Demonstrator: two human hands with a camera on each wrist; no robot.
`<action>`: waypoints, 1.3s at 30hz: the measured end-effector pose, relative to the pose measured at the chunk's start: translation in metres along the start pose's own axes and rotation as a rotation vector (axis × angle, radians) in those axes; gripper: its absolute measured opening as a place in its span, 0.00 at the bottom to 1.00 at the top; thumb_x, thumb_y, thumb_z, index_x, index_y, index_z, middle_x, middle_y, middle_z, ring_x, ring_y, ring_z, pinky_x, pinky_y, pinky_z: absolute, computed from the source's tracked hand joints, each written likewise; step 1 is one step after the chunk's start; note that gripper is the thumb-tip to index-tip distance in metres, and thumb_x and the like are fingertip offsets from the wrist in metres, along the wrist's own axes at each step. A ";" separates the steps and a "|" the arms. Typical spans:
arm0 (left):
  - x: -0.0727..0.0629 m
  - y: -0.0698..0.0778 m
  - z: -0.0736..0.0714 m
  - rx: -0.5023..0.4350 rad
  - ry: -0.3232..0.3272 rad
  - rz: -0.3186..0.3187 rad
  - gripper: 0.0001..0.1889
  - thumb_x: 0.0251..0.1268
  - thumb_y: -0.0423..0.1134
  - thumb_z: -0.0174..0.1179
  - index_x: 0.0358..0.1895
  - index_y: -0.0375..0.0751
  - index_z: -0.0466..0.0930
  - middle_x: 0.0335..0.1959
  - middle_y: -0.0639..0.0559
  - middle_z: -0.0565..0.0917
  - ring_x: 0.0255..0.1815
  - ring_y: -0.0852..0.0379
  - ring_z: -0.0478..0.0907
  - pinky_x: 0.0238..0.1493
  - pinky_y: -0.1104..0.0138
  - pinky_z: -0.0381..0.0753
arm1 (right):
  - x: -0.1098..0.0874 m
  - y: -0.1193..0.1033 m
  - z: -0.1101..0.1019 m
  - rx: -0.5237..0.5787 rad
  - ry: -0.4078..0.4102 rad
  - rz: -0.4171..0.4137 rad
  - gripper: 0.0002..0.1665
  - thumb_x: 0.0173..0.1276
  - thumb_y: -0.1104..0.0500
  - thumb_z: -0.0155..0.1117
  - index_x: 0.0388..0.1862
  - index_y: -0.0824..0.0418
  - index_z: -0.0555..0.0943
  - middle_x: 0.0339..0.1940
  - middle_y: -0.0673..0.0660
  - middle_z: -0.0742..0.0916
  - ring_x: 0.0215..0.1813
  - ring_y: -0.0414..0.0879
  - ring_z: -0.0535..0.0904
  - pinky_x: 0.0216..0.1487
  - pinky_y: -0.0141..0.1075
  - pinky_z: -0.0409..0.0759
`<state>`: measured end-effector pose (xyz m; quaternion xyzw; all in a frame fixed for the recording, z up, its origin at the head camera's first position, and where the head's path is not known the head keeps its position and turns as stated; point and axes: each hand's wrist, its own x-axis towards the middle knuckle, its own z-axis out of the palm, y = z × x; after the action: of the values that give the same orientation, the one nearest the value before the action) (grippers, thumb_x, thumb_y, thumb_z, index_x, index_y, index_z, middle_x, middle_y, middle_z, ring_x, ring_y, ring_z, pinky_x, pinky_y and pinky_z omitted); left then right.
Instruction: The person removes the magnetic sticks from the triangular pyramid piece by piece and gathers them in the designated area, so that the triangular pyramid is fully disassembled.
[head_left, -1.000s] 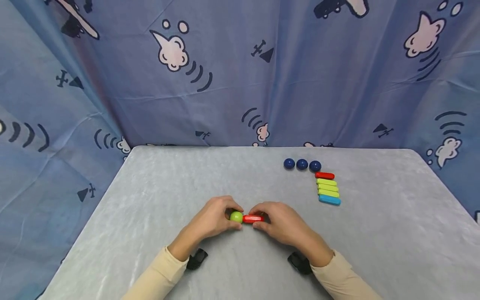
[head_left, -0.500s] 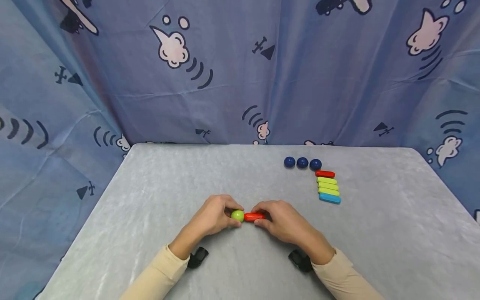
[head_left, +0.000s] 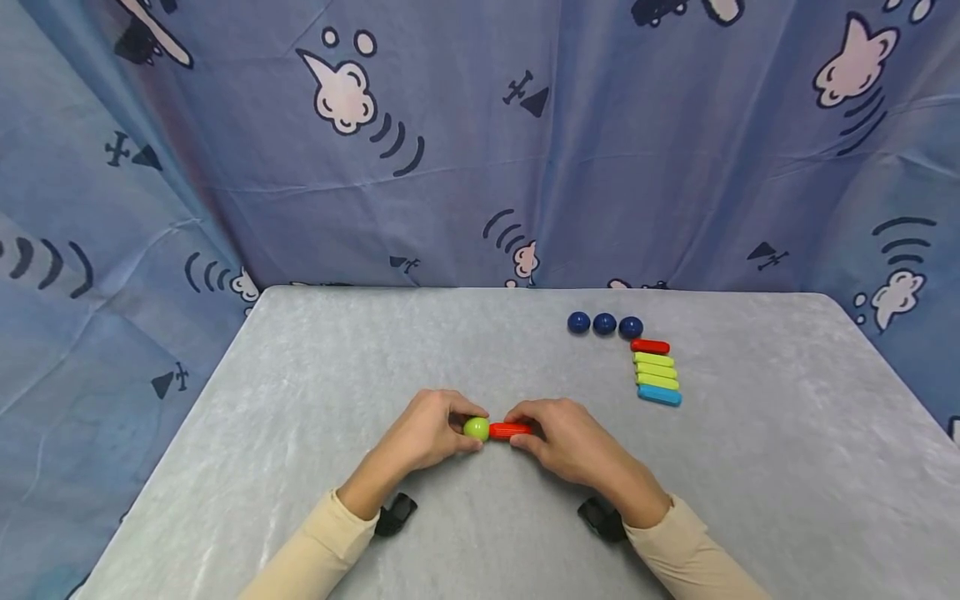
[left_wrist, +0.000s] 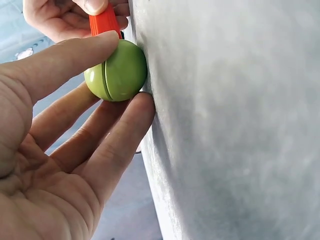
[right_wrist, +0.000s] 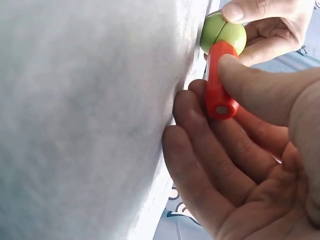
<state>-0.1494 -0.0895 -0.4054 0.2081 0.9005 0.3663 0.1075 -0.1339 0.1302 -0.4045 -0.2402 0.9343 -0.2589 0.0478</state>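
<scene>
In the head view my left hand point(head_left: 431, 429) pinches a green ball point(head_left: 476, 428) between thumb and fingers, low over the grey table. My right hand point(head_left: 558, 437) grips a short red rod point(head_left: 510, 430) the same way. One end of the rod touches the ball, and the two lie in line. From the left wrist, the green ball point(left_wrist: 120, 72) shows a thin seam, with the red rod point(left_wrist: 104, 22) behind it. In the right wrist view the near end of the red rod point(right_wrist: 221, 82) carries a round grey spot, and its far end meets the green ball point(right_wrist: 220, 32).
Toward the back right of the table point(head_left: 337, 350) sit three dark blue balls point(head_left: 604, 324) in a row. Beside them lie another red rod point(head_left: 649, 346), several yellow-green rods point(head_left: 656, 372) and a blue rod point(head_left: 659, 395), stacked side by side. A patterned blue curtain point(head_left: 450, 167) hangs behind.
Both hands, with the ball and rod still touching, appear slightly higher and further right in the head view, which has itself shifted a little. Both grips look the same.
</scene>
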 end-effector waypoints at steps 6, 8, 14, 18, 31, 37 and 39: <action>-0.001 0.001 0.000 -0.005 0.004 0.008 0.17 0.48 0.35 0.78 0.45 0.44 0.90 0.40 0.53 0.89 0.35 0.61 0.80 0.35 0.74 0.78 | 0.000 -0.001 -0.001 -0.013 0.000 0.006 0.10 0.63 0.57 0.73 0.43 0.54 0.87 0.37 0.46 0.89 0.36 0.36 0.79 0.41 0.36 0.79; -0.001 0.002 0.000 -0.003 0.006 0.013 0.17 0.48 0.35 0.78 0.44 0.44 0.90 0.39 0.53 0.89 0.35 0.61 0.80 0.35 0.74 0.78 | 0.000 -0.001 -0.001 -0.017 0.004 0.002 0.09 0.63 0.57 0.73 0.43 0.54 0.87 0.37 0.46 0.89 0.36 0.36 0.79 0.41 0.36 0.79; -0.002 0.002 0.001 0.009 0.010 0.011 0.15 0.46 0.36 0.78 0.42 0.45 0.91 0.38 0.54 0.90 0.35 0.62 0.80 0.35 0.74 0.78 | -0.001 -0.002 -0.001 -0.047 0.027 -0.036 0.08 0.63 0.57 0.73 0.41 0.55 0.87 0.35 0.46 0.89 0.35 0.36 0.80 0.40 0.36 0.80; -0.001 0.002 0.001 0.013 0.003 -0.012 0.15 0.45 0.37 0.79 0.40 0.46 0.92 0.38 0.54 0.90 0.35 0.63 0.80 0.35 0.73 0.79 | -0.001 -0.003 -0.001 -0.054 0.032 -0.050 0.07 0.62 0.57 0.73 0.40 0.55 0.87 0.34 0.45 0.89 0.34 0.36 0.80 0.39 0.35 0.80; -0.002 -0.002 -0.001 0.018 0.016 0.016 0.16 0.42 0.33 0.79 0.40 0.44 0.91 0.36 0.53 0.90 0.35 0.64 0.80 0.37 0.73 0.79 | -0.002 0.004 -0.005 -0.006 -0.007 0.004 0.07 0.63 0.59 0.72 0.40 0.53 0.86 0.35 0.45 0.88 0.34 0.36 0.77 0.40 0.35 0.78; -0.002 -0.001 -0.001 0.019 0.002 0.020 0.17 0.41 0.32 0.79 0.40 0.42 0.91 0.37 0.53 0.89 0.34 0.64 0.79 0.36 0.73 0.79 | -0.002 0.003 -0.006 -0.001 -0.017 0.008 0.08 0.64 0.58 0.72 0.42 0.53 0.86 0.38 0.45 0.88 0.37 0.36 0.79 0.43 0.37 0.80; -0.002 0.000 -0.001 0.022 -0.002 0.017 0.17 0.41 0.32 0.79 0.41 0.42 0.91 0.37 0.52 0.89 0.34 0.63 0.79 0.36 0.73 0.79 | -0.003 0.003 -0.007 0.005 -0.010 0.005 0.08 0.64 0.58 0.72 0.42 0.53 0.86 0.38 0.45 0.88 0.38 0.36 0.80 0.44 0.38 0.81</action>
<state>-0.1481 -0.0914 -0.4047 0.2170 0.9027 0.3571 0.1029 -0.1340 0.1368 -0.3997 -0.2388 0.9340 -0.2600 0.0541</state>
